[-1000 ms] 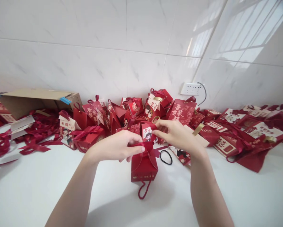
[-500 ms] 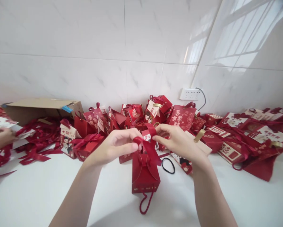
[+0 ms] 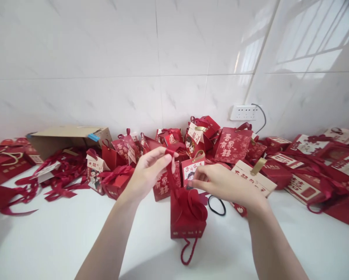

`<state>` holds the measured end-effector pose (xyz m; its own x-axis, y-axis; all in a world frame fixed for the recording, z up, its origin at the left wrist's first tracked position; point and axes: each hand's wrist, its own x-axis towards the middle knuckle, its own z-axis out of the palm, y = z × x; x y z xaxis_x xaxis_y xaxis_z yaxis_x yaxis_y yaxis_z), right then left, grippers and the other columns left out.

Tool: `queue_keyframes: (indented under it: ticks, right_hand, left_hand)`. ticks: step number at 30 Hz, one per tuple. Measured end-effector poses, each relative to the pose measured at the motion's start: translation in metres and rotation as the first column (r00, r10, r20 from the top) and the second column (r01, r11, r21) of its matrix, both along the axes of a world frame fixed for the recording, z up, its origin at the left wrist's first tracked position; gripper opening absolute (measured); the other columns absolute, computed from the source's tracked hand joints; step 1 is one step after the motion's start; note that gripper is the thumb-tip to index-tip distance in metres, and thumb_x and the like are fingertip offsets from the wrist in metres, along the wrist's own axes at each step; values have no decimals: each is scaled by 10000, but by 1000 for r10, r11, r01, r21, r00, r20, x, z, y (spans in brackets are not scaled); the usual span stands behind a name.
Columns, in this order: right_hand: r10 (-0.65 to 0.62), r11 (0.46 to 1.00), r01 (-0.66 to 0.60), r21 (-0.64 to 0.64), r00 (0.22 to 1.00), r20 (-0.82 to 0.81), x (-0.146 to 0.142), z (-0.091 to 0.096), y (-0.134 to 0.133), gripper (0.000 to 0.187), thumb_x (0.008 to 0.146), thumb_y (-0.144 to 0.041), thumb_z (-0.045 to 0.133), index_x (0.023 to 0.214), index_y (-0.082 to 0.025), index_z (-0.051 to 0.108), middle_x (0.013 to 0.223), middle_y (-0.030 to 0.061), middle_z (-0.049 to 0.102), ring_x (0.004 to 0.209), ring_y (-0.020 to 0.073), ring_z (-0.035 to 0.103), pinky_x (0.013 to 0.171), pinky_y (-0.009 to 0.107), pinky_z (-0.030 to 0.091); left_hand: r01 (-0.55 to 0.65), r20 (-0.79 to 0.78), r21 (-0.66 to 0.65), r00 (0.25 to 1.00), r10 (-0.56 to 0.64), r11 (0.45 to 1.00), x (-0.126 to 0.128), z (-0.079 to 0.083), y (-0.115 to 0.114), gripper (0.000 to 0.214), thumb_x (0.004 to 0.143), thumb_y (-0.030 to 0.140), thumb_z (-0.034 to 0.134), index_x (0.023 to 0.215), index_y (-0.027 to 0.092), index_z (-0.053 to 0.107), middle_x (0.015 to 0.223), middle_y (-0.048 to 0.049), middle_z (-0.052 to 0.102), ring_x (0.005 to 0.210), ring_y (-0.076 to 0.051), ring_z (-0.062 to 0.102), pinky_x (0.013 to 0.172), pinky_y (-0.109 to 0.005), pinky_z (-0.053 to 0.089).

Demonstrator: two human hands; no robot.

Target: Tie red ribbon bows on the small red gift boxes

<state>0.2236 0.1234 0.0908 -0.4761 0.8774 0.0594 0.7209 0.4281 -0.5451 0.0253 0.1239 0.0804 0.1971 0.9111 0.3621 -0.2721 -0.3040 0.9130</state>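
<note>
A small red gift box stands on the white counter in front of me, with a red cord loop hanging from its front. A dark red ribbon rises from the box top. My left hand pinches the ribbon's upper end between thumb and fingers, above and left of the box. My right hand is just right of the box top, its fingers closed at the ribbon near the box's folded flaps. What exactly its fingertips grip is partly hidden.
Many red gift boxes and bags are heaped along the tiled wall. A brown cardboard box lies at the left among loose red ribbons. A black hair tie lies beside the box. A wall socket sits behind.
My left hand has lifted the ribbon end higher and my right hand has dropped to the box top. The other person's hand seen at the far left earlier is out of view.
</note>
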Motion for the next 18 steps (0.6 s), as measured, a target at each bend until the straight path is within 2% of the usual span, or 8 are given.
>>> queue_keyframes:
  ticks: [3, 5, 8, 12, 15, 18]
  right_hand:
    - [24, 994, -1, -108, 978, 206, 3, -6, 6, 152, 734, -337, 603, 711, -187, 614, 656, 24, 642, 585, 159, 581, 493, 246, 354]
    - [60, 988, -18, -154, 961, 271, 3, -8, 7, 149, 681, -320, 646, 760, -195, 625, 669, 16, 639, 563, 154, 570, 455, 240, 329]
    - [129, 980, -75, -186, 946, 297, 0, -8, 5, 182, 667, -331, 656, 792, -205, 616, 640, -4, 613, 512, 133, 530, 422, 240, 293]
    - [240, 966, -192, -174, 915, 325, -8, -8, -2, 159, 668, -314, 666, 671, -196, 560, 544, -24, 542, 480, 114, 466, 422, 251, 264]
    - [254, 966, -219, -137, 906, 340, -11, -8, -6, 222, 675, -340, 683, 615, -193, 528, 537, -25, 529, 466, 105, 430, 420, 259, 247]
    - [260, 964, -224, -144, 908, 328, -12, -7, -9, 338, 741, -466, 630, 577, -188, 531, 519, -18, 513, 456, 101, 412, 441, 264, 251]
  left_hand:
    - [-39, 76, 21, 996, 37, 999, 1, 1, 1, 84, 737, 276, 680, 746, 199, 647, 734, 13, 615, 707, -111, 575, 679, -237, 492]
    - [-72, 102, 46, 993, 67, 996, 2, 2, 1, 72, 729, 255, 679, 750, 192, 651, 744, 5, 628, 722, -121, 589, 691, -254, 508]
    - [-91, 112, 92, 990, 81, 992, 3, 5, 1, 89, 715, 240, 680, 771, 176, 654, 739, -10, 633, 718, -142, 609, 648, -266, 517]
    - [-73, 96, 121, 993, 62, 990, 2, 9, 0, 93, 726, 258, 680, 769, 184, 644, 709, -22, 633, 675, -158, 619, 595, -278, 509]
    - [-89, 84, 146, 993, 77, 985, 1, 11, -1, 87, 752, 274, 666, 756, 189, 649, 690, -23, 617, 637, -150, 601, 562, -268, 487]
    - [-96, 105, 158, 991, 80, 983, 1, 11, -2, 63, 767, 239, 651, 740, 182, 649, 665, -12, 587, 607, -132, 581, 547, -256, 473]
